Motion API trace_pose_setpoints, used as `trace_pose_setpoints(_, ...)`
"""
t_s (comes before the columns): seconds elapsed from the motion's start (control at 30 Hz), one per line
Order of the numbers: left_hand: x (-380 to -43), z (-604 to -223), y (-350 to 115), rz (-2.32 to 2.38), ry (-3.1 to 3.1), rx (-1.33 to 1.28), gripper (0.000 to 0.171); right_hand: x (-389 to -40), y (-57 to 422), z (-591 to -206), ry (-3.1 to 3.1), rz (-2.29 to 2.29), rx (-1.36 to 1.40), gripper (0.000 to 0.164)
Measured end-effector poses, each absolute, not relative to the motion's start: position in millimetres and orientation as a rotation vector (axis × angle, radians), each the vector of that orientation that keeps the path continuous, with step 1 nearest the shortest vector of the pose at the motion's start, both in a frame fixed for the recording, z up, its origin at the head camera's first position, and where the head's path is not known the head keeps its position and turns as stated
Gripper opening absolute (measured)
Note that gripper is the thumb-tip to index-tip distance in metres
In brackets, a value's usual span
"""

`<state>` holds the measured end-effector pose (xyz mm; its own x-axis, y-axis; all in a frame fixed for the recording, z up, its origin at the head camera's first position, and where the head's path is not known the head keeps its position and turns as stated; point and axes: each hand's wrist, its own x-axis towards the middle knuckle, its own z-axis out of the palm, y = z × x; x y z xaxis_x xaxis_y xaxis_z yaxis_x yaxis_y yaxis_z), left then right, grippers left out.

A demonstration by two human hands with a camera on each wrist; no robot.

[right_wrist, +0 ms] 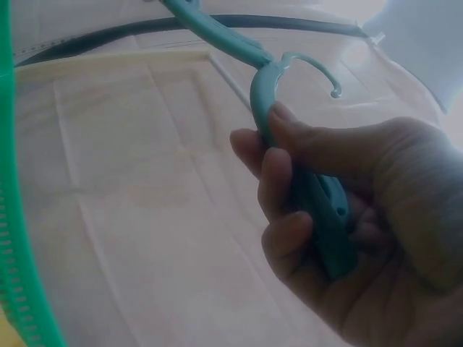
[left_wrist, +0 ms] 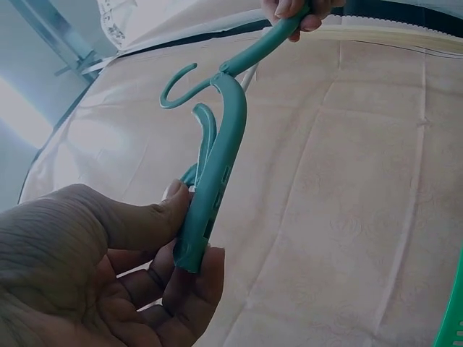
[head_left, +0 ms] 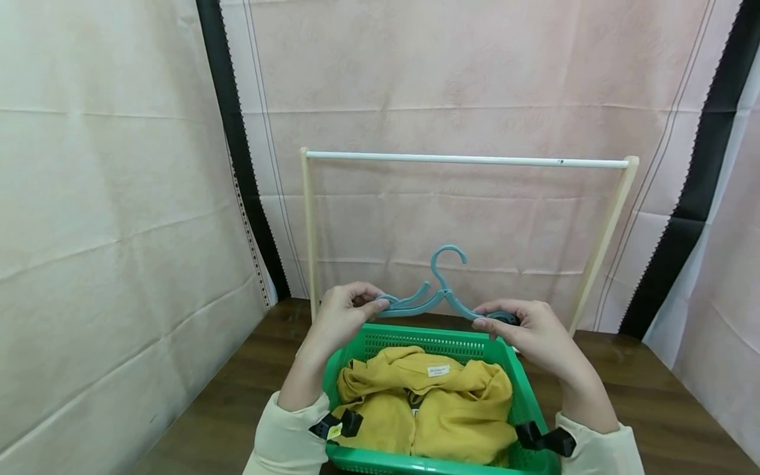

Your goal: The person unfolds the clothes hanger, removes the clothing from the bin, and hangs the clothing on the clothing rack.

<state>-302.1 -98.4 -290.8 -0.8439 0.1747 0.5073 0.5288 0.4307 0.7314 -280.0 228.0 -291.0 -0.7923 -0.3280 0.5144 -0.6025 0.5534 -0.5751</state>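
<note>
A teal-blue plastic clothes hanger [head_left: 444, 290] is held up by its two arms, near the far rim of a green perforated plastic basket [head_left: 427, 332]. The basket sits about midway between the left and right edges of the dark wood-grain table [head_left: 641, 389]; the near edge is out of view. Gripping both sides probably keeps the hanger level and leaves its curved hook [head_left: 435, 266] free, pointing up.

The left hand [head_left: 341, 313] is closed in a pinch, thumb against fingers, at the outer end of one arm; a short curved prong [left_wrist: 207, 130] rises beside it. The right hand [head_left: 531, 328] wraps more fully round the other arm, fingers curled beneath and thumb laid along it towards the middle. The two hands are well apart, joined only by the hanger.

A mustard-yellow fabric garment [head_left: 451, 415] lies bundled in the basket, its white label [head_left: 438, 371] facing up, seemingly placed there to be within easy reach. Behind, towards the table's far edge, stands a rack of cream posts with a white crossbar [head_left: 463, 158], set back perhaps to leave the basket room in front.
</note>
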Motion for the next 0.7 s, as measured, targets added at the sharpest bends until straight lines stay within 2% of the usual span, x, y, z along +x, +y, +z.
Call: trace_pose_setpoints(0.7, -301.5, -288.6, -106.2, -1.537, -2.267, -0.535, 0.007, -276.8, 231.1, -291.0, -2.435, 1.127, 0.723, 0.015)
